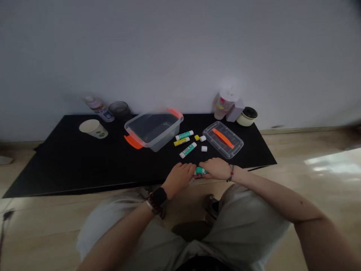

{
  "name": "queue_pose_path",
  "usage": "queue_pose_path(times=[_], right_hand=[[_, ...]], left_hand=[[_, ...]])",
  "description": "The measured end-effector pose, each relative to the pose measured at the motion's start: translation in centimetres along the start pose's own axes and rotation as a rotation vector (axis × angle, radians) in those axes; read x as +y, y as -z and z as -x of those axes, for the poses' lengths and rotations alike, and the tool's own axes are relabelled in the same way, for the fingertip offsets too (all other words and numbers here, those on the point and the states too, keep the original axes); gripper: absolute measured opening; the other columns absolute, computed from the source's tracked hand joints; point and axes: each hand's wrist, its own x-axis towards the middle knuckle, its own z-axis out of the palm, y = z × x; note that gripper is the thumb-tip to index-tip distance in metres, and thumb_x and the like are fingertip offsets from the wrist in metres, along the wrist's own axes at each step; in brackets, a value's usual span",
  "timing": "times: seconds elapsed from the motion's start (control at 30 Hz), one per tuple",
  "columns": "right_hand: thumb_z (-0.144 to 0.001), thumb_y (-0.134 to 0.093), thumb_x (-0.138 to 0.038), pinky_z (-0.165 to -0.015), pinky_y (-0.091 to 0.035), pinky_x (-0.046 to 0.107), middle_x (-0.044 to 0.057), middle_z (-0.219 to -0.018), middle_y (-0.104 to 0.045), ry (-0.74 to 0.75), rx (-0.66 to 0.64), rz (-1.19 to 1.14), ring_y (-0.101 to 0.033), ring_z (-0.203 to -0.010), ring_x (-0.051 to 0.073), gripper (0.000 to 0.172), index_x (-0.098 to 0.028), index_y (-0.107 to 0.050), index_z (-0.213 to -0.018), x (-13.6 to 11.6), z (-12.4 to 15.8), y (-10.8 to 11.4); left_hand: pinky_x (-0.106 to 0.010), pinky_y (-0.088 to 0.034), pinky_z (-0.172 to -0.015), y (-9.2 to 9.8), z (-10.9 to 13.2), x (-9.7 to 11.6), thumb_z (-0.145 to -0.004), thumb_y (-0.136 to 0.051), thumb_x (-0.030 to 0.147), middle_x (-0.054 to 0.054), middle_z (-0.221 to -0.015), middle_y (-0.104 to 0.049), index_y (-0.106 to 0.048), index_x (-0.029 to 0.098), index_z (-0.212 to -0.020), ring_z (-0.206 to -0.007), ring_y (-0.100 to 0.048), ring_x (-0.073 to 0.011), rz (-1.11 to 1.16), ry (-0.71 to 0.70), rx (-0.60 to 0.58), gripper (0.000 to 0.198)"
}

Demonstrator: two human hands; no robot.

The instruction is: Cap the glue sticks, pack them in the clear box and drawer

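Both of my hands meet over the near edge of a black mat [84,162], closed around one green glue stick [200,171]. My left hand [180,177] grips its left end and my right hand [216,168] its right end. Three more glue sticks lie just beyond: a green one [184,135], a yellow one [181,142] and another green one [188,149]. Loose caps rest beside them: a yellow cap [196,137] and two white caps [202,138] [204,148].
A clear plastic box with orange latches [153,130] stands behind the sticks; its lid with an orange handle [222,139] lies to the right. A paper cup [93,128], a tipped bottle [98,108], a dark jar [120,109], a lidded drink cup [224,103] and a small bowl [247,116] line the wall.
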Motion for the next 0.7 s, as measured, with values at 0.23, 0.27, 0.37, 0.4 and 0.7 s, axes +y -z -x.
queue_pose_path(times=[0.23,0.27,0.37,0.4,0.7], right_hand=[[-0.101,-0.038,-0.024,-0.069,-0.045,0.029,0.017,-0.103,-0.072,-0.167,0.183,0.121,-0.070,-0.094,0.025,0.027,-0.016,-0.062,-0.111,6.0,2.3,-0.1],[-0.102,-0.038,-0.027,-0.071,-0.045,0.031,0.019,-0.107,-0.071,-0.281,0.247,0.135,-0.069,-0.097,0.027,0.028,-0.015,-0.060,-0.115,7.3,2.5,-0.1],[-0.102,-0.039,-0.044,-0.073,-0.047,0.032,0.019,-0.115,-0.068,-0.390,0.296,0.016,-0.068,-0.101,0.029,0.038,-0.016,-0.051,-0.125,9.3,1.7,-1.0],[-0.102,-0.037,-0.046,-0.073,-0.048,0.032,0.019,-0.115,-0.068,-0.386,0.268,-0.044,-0.068,-0.101,0.028,0.040,-0.016,-0.048,-0.125,9.3,0.9,-1.6],[-0.101,-0.041,-0.039,-0.080,-0.052,0.034,0.023,-0.121,-0.064,-0.511,0.135,-0.148,-0.068,-0.106,0.030,0.038,-0.009,-0.045,-0.124,8.7,-5.3,-5.3]], left_hand=[[-0.033,-0.047,-0.073,2.7,2.6,-3.7,-0.100,-0.040,0.035,-0.008,-0.083,-0.070,-0.059,0.018,-0.098,-0.079,-0.069,-0.0235,0.165,0.300,-0.173,0.025],[-0.032,-0.047,-0.071,3.0,2.9,-4.6,-0.101,-0.037,0.036,-0.007,-0.084,-0.070,-0.057,0.019,-0.100,-0.079,-0.069,-0.0229,0.201,0.361,-0.146,0.027],[-0.031,-0.049,-0.075,2.8,2.8,-6.6,-0.102,-0.033,0.038,-0.005,-0.095,-0.070,-0.054,0.022,-0.110,-0.088,-0.069,-0.0215,0.279,0.433,0.032,0.027],[-0.031,-0.049,-0.077,2.3,2.5,-6.9,-0.101,-0.035,0.037,-0.006,-0.100,-0.070,-0.054,0.022,-0.112,-0.093,-0.068,-0.0218,0.259,0.458,0.075,0.027],[-0.033,-0.053,-0.083,-3.8,0.4,-9.2,-0.098,-0.037,0.024,-0.017,-0.126,-0.061,-0.047,0.013,-0.138,-0.111,-0.062,-0.0271,-0.039,0.513,0.144,0.044]])
